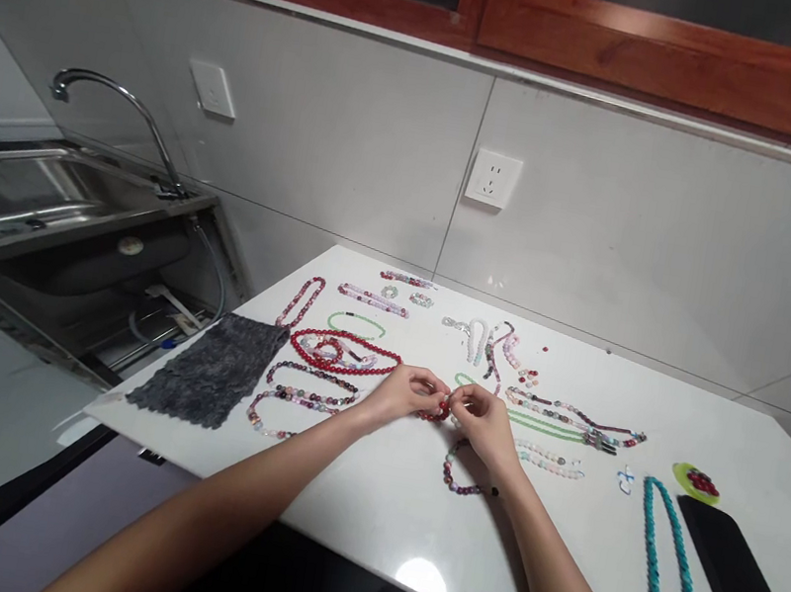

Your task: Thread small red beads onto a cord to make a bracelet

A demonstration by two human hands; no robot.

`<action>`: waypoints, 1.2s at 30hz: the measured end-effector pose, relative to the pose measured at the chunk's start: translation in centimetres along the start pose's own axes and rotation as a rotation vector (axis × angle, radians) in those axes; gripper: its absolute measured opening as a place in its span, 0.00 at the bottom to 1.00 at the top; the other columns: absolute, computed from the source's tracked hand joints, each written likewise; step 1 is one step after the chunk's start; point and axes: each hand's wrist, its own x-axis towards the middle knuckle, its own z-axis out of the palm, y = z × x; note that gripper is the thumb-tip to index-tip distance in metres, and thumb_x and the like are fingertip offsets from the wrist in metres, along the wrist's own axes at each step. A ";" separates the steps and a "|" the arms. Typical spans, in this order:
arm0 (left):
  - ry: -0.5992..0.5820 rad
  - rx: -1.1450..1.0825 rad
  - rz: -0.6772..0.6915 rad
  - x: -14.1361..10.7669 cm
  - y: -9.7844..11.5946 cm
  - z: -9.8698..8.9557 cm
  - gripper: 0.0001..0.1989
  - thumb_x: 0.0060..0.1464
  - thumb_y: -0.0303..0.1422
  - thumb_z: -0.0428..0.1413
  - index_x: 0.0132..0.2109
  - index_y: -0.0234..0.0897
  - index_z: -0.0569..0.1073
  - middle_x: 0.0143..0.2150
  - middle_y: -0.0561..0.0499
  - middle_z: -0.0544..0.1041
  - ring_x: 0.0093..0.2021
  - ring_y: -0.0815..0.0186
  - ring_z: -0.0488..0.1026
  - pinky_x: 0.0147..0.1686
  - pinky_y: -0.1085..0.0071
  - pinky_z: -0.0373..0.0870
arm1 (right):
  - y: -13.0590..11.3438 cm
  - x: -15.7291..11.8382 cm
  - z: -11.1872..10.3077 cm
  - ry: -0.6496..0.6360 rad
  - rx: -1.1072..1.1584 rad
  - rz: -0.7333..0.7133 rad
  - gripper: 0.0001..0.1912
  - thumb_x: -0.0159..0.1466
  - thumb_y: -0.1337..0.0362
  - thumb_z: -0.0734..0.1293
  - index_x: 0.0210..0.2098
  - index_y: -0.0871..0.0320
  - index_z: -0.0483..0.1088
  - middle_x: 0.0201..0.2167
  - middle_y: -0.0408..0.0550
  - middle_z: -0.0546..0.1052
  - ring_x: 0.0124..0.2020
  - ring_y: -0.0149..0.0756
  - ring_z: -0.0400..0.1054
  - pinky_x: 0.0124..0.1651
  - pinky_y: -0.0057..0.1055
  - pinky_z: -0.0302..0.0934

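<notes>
In the head view, my left hand (408,394) pinches a short string of red beads (434,412) above the white table. My right hand (486,425) is beside it with thumb and forefinger pressed together at the end of the same string; whatever lies between those fingertips is too small to make out. Just left of my hands lies a larger red bead necklace (348,337). Below my right hand rests a dark multicoloured bead strand (459,488), partly covered by the wrist. Pale green strands (544,427) extend to the right.
A dark grey cloth (210,372) covers the table's left end. On the right are a turquoise necklace (650,536), a black phone-like slab (743,591) and a green dish (696,482) with red beads. Loose beads (527,377) lie towards the wall. A sink (44,190) stands far left.
</notes>
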 end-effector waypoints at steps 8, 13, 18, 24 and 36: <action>0.020 0.151 0.053 0.3 -0.2 -0.2 0.11 0.43 0.33 0.64 0.34 0.31 0.78 0.34 0.44 0.78 0.34 0.65 0.74 0.32 0.73 0.68 | 0.6 0.0 0.0 0.000 -0.082 -0.036 0.05 0.54 0.63 0.64 0.26 0.58 0.69 0.25 0.45 0.74 0.28 0.34 0.65 0.33 0.30 0.57; 0.021 0.270 0.093 0.5 -0.5 -0.4 0.08 0.44 0.30 0.62 0.34 0.31 0.77 0.34 0.44 0.78 0.33 0.66 0.73 0.32 0.73 0.68 | 0.6 -0.1 0.1 0.016 -0.156 -0.079 0.03 0.54 0.65 0.64 0.27 0.57 0.68 0.26 0.44 0.73 0.28 0.34 0.64 0.32 0.30 0.55; 0.010 0.353 0.117 0.6 -0.8 -0.6 0.07 0.43 0.27 0.59 0.33 0.32 0.76 0.32 0.46 0.77 0.31 0.67 0.72 0.31 0.73 0.67 | 0.3 -0.1 0.0 0.027 -0.238 -0.132 0.03 0.56 0.66 0.62 0.28 0.56 0.66 0.26 0.42 0.72 0.28 0.33 0.62 0.33 0.29 0.55; 0.018 0.438 0.124 0.4 -0.6 -0.8 0.06 0.43 0.26 0.57 0.32 0.32 0.75 0.31 0.48 0.77 0.31 0.68 0.72 0.32 0.73 0.67 | 0.4 -0.1 0.0 0.046 -0.374 -0.180 0.04 0.60 0.65 0.60 0.29 0.56 0.63 0.27 0.42 0.70 0.28 0.33 0.60 0.32 0.29 0.52; -0.081 0.617 0.179 0.0 1.0 -1.7 0.06 0.46 0.31 0.58 0.33 0.37 0.77 0.48 0.46 0.69 0.47 0.62 0.69 0.45 0.71 0.66 | 0.6 -0.1 -0.1 0.011 -0.594 -0.209 0.05 0.62 0.64 0.57 0.30 0.55 0.60 0.29 0.45 0.69 0.33 0.37 0.60 0.34 0.31 0.51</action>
